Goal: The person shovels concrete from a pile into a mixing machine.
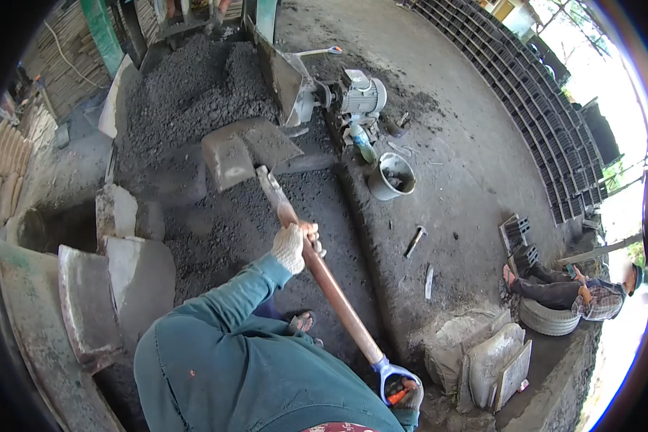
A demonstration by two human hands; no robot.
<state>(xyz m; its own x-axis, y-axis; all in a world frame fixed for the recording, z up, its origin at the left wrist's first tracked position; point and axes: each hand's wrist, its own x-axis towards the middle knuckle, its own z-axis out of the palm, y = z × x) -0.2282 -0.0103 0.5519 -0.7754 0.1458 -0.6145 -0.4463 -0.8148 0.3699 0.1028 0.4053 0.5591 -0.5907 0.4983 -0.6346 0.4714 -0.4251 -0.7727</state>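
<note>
A shovel (338,299) with a brown shaft and a blue D-shaped grip slants across the middle of the view. My left hand (295,245), in a pale knitted glove, is closed around the shaft below the blade. At the lower right, my right hand (406,394) grips the D-handle, its fingers around the orange crossbar and partly hidden. The wide grey blade (230,169) is at the foot of a heap of dark, crumbly material (201,86). More of this loose material lies on the ground beneath the shaft.
A grey motor (362,95) stands right of the heap. Near it are a bottle (363,142) and a bucket (391,194). A hammer (414,242) lies on the floor. A person (590,291) sits at right by a tyre (547,318). Worn slabs (86,309) stand at left.
</note>
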